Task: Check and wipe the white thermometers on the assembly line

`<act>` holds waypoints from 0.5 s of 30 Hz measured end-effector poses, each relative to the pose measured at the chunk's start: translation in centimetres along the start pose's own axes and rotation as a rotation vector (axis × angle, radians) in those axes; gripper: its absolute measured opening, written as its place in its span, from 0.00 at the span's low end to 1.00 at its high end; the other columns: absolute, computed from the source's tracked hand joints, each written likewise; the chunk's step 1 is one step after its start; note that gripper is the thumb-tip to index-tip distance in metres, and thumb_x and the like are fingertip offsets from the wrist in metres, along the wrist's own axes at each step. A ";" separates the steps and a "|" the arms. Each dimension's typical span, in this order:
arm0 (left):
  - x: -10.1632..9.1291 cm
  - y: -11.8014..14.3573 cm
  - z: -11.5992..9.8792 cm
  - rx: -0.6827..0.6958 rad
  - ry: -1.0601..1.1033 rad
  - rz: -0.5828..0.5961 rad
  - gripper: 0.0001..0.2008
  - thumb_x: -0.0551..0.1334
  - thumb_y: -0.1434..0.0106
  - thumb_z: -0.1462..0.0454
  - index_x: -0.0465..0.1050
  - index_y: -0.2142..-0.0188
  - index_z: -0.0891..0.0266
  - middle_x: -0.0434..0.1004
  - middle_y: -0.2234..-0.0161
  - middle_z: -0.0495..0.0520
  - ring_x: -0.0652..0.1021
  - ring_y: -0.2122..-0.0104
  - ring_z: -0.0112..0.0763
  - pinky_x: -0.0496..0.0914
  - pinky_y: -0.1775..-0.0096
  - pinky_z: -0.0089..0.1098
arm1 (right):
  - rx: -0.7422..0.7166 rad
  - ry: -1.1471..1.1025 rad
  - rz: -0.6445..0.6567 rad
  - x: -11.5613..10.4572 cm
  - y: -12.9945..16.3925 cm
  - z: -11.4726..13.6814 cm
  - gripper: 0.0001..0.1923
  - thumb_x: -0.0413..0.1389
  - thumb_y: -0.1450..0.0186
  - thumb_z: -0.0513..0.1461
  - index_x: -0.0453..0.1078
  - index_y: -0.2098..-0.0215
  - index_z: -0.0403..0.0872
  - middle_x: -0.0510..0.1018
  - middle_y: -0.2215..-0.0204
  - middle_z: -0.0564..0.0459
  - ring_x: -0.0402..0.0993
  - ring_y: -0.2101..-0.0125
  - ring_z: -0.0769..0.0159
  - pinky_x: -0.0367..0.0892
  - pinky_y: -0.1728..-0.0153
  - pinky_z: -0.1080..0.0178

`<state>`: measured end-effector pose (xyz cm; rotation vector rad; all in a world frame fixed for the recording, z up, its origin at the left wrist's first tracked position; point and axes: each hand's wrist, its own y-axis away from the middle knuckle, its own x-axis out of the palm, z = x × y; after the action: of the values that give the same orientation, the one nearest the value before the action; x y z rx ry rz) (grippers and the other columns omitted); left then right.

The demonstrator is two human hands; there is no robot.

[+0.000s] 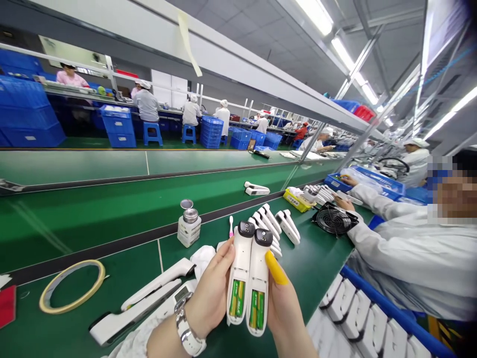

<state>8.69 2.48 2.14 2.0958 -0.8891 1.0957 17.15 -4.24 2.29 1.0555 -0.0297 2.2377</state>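
Two white handheld devices, like infrared thermometers, are held side by side, black sensor heads up. My left hand [211, 294] is closed around the left thermometer [241, 261], and my right hand [286, 311], with a yellow cover on one finger, grips the right thermometer [260, 263]. Both battery compartments are uncovered, each showing green-and-gold batteries [257, 309]. Behind them lie several more white thermometers [269, 219] and a pink-and-white toothbrush [231, 226]. Beside my left forearm are larger white handheld pieces [136, 311] and a white cloth [203, 258].
A roll of tape [72, 287] lies at left, with a metal-topped bottle [189, 227] further back. Two white pieces [257, 189] rest on the green conveyor [112, 199]. At right are a black fan [334, 219], a yellow bin [298, 200], a co-worker's sleeve [402, 248] and a filled tray [395, 298].
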 end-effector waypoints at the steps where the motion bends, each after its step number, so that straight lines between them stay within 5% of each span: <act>1: 0.0 0.0 0.0 -0.004 -0.004 0.001 0.20 0.59 0.38 0.61 0.63 0.46 0.57 0.71 0.50 0.56 0.72 0.51 0.39 0.67 0.51 0.36 | 0.000 -0.017 -0.004 -0.1 -0.1 0.0 0.27 0.65 0.51 0.42 0.70 0.53 0.46 0.79 0.62 0.50 0.73 0.58 0.52 0.66 0.54 0.52; 9: -0.3 -0.3 0.0 0.013 0.009 -0.055 0.20 0.59 0.39 0.64 0.62 0.46 0.56 0.73 0.53 0.55 0.74 0.55 0.35 0.68 0.53 0.33 | -0.044 -0.041 -0.073 -0.7 -1.0 -0.4 0.26 0.65 0.51 0.43 0.70 0.54 0.49 0.80 0.64 0.52 0.74 0.60 0.53 0.69 0.57 0.54; 15: -0.2 -0.2 0.2 0.034 -0.033 -0.044 0.21 0.62 0.42 0.70 0.63 0.49 0.60 0.72 0.54 0.57 0.75 0.59 0.34 0.69 0.58 0.32 | 0.037 -0.035 -0.063 -1.2 -1.1 -1.0 0.25 0.64 0.49 0.43 0.69 0.54 0.49 0.79 0.67 0.50 0.75 0.67 0.58 0.71 0.68 0.58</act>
<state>8.86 2.55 1.81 2.1567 -0.8409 1.0632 17.63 -3.80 0.47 1.1003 0.0300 2.1715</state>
